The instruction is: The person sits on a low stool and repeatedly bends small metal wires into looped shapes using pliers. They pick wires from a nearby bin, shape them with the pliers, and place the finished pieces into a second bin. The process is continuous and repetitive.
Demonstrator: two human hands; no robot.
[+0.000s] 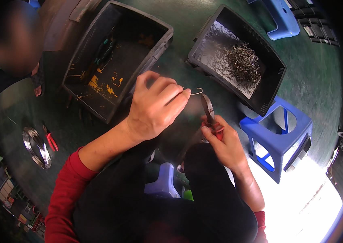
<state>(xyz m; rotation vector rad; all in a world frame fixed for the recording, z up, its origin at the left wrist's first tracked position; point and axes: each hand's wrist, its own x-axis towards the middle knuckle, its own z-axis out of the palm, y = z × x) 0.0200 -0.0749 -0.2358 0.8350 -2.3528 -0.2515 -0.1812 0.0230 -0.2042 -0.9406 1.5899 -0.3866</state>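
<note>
My left hand [155, 106] is closed in a pinch on a short piece of thin wire. The wire's free end is bent into a wire hook [198, 91] that sticks out to the right of my fingertips. In my right hand [229, 145] I grip pliers [208, 108] with red handles, their dark jaws pointing up. The tip of the jaws is just below and beside the hook's bend; I cannot tell whether they touch. Beyond my right hand, a black crate [278, 87] holds a heap of bent wire hooks [245, 67].
Another black crate [71, 67], stained yellow inside, stands ahead on the left. A wire coil [37, 148] and red-handled pliers [51, 141] lie on the green floor at left. Blue stools [284, 139] stand at right and far right [282, 24]. A person [1, 81] is at upper left.
</note>
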